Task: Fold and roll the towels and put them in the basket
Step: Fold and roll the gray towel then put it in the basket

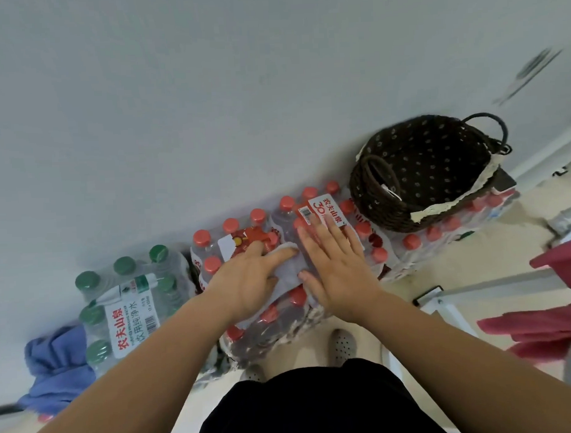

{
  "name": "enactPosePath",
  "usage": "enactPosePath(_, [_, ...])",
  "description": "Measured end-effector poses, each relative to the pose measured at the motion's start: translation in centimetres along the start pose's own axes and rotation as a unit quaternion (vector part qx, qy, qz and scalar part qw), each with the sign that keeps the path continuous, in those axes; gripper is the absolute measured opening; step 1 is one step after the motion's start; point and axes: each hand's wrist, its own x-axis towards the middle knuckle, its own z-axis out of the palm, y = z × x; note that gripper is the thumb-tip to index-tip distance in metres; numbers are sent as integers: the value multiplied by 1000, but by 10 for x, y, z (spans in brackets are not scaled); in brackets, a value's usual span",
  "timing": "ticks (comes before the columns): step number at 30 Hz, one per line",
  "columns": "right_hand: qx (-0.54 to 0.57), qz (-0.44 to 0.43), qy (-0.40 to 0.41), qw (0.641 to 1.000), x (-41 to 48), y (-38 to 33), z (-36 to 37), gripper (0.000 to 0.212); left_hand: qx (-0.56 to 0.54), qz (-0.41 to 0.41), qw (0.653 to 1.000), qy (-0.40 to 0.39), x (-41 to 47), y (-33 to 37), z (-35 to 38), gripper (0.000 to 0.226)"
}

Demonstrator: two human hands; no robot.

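Towel: small, pale grey, lying on top of a shrink-wrapped pack of red-capped bottles against the wall. Mostly hidden under both hands; only a strip shows between them.

Left hand: palm down on the towel's left part, fingers spread and pressing flat, nothing gripped. Right hand: palm down on the towel's right part, fingers straight and splayed, flat on the cloth, no grasp.

Basket: dark woven, dotted lining, pale lace trim, two handles. Sits on a further pack of red-capped bottles to the right of the hands, near the wall. Interior shows lining only.

Green-capped pack: left of the red-capped pack, just beside it. Blue cloth heaped on the floor at its left.

Red cloths hang at far right on a white frame. Perforated shoes visible on the floor below the hands.
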Motion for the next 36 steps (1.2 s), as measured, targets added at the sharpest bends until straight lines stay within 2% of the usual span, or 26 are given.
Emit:
enactPosePath(2, [34,-11,20,999,2,8,-8,71,-21,-6,999,36,5,8,-4,62])
enactPosePath(5, [156,-41,72,984,9,22,-25,70,-88,-5,985,147,18,28,-14,61])
enactPosePath(7, [264,-45,99,958,17,34,-44,67,-157,-19,961,227,31,50,-24,57])
enactPosePath(10, [347,-33,163,923,27,55,-80,64,-254,-48,911,322,58,96,-40,59])
enactPosePath(12, [387,-22,188,903,31,72,-105,61,-319,-57,878,353,79,128,-50,57])
enactPosePath(16, [469,1,174,866,38,119,-139,59,-417,-47,821,386,126,183,-64,53])
enactPosePath(20, [564,27,125,816,48,176,-148,61,-454,-63,791,405,168,218,-59,51])
enactPosePath(22, [593,45,103,797,52,200,-146,62,-460,-79,795,388,183,226,-52,51])
enactPosePath(24, [602,60,92,791,57,221,-140,63,-427,-92,825,358,194,226,-43,52])
enactPosePath(26, [574,79,94,809,60,243,-133,63,-350,-105,869,333,199,225,-37,53])
enactPosePath(29, [472,124,61,871,63,276,-120,59,-166,-120,922,330,196,217,-29,52])
enactPosePath(32, [402,130,-32,906,71,294,-101,51,-48,-144,938,312,191,207,-19,48])
enactPosePath(36, [413,81,-119,899,87,285,-76,53,-34,-168,941,290,188,196,-9,52])
